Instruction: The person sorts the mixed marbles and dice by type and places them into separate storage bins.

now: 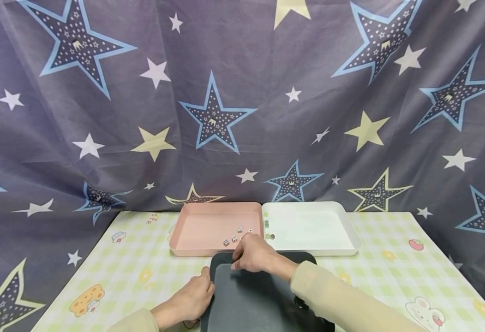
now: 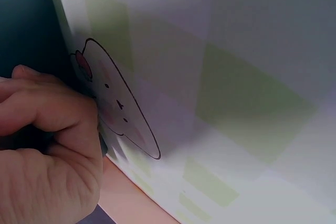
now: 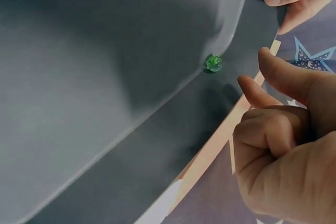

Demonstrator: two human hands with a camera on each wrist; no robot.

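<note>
A dark grey tray (image 1: 259,295) is in front of me at the bottom of the head view. My left hand (image 1: 194,295) grips its left edge; in the left wrist view the fingers (image 2: 37,98) bend at the dark wall. My right hand (image 1: 255,256) reaches over the tray's far left part. In the right wrist view its thumb and forefinger stand apart with nothing between them, while the other fingers are curled. A green glass bead (image 3: 213,63) lies in a corner of the tray, a short way from those fingertips. The hand hides it in the head view.
Behind the grey tray stand a pink tray (image 1: 202,226) with several small dice (image 1: 234,239) and a white tray (image 1: 308,230) with several green beads (image 1: 266,224) along its left wall. The table has a checked cloth (image 1: 142,258), and a starry curtain (image 1: 259,55) hangs behind.
</note>
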